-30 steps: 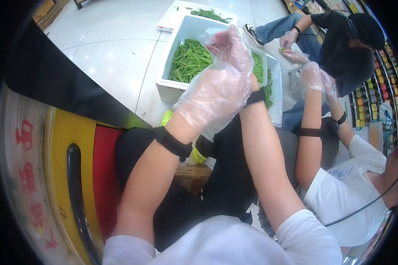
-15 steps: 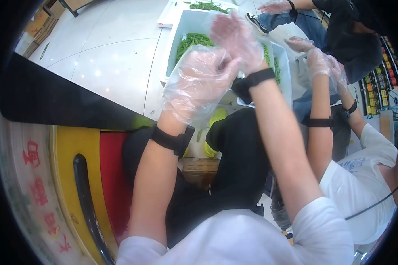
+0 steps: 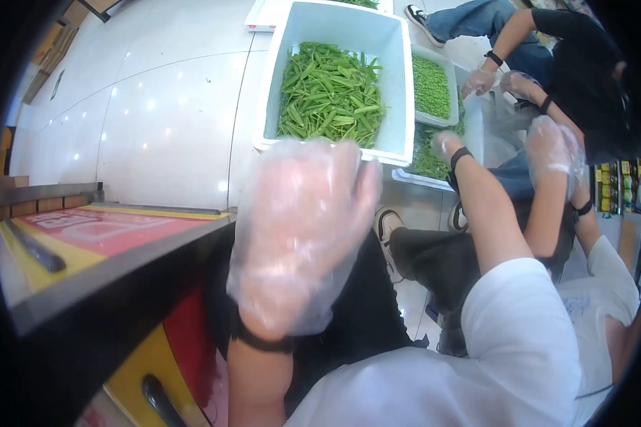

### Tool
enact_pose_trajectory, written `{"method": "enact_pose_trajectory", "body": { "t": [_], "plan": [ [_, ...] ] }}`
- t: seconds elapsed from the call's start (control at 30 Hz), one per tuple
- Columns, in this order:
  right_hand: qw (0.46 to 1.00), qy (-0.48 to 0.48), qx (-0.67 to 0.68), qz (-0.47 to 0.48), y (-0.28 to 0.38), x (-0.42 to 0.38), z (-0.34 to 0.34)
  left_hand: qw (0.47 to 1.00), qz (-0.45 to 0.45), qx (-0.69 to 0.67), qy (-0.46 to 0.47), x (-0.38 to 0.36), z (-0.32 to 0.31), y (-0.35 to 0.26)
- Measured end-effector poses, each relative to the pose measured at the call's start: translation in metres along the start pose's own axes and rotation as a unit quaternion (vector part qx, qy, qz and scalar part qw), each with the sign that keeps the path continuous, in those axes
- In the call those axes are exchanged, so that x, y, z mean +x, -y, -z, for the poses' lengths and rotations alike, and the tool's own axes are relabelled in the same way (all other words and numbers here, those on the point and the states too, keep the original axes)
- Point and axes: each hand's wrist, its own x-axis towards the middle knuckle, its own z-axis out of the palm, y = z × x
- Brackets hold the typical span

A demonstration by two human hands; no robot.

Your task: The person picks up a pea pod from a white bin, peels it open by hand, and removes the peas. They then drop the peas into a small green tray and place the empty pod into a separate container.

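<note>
My left hand (image 3: 299, 228) is raised close to the camera in a loose clear plastic glove, fingers spread, holding nothing. My right hand (image 3: 443, 142), also gloved and with a black wrist band, reaches down to the edge of a shallow tray of green pods (image 3: 424, 165). Its fingers are mostly hidden, so I cannot tell whether it holds anything. Beyond both hands a white foam box (image 3: 399, 85) stands on the floor, filled with green pea pods (image 3: 331, 92). A smaller white container of shelled peas (image 3: 431, 85) sits to its right.
A person in black (image 3: 584, 78) sits at the upper right with gloved hands (image 3: 481, 80) together. Another person in a white shirt (image 3: 605, 299) on my right has a gloved hand (image 3: 552, 146) raised. A red and yellow cabinet (image 3: 100, 228) stands at my left.
My hands have come apart: the left has dropped nearer the camera with fingers spread, the right has reached down to the tray. The view has tilted, showing the whole foam box.
</note>
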Motion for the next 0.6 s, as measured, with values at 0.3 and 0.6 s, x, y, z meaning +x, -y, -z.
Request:
{"method": "enact_pose_trajectory", "body": {
  "t": [0.3,0.6],
  "plan": [
    [0.986,0.135,0.020,-0.097,0.029,0.012,-0.059,0.922,0.094,-0.022,0.374,0.012,-0.020,-0.008],
    [0.981,0.050,0.106,-0.157,-0.020,0.000,-0.091,0.919,0.044,-0.040,0.390,0.006,-0.051,-0.029]
  ]
}}
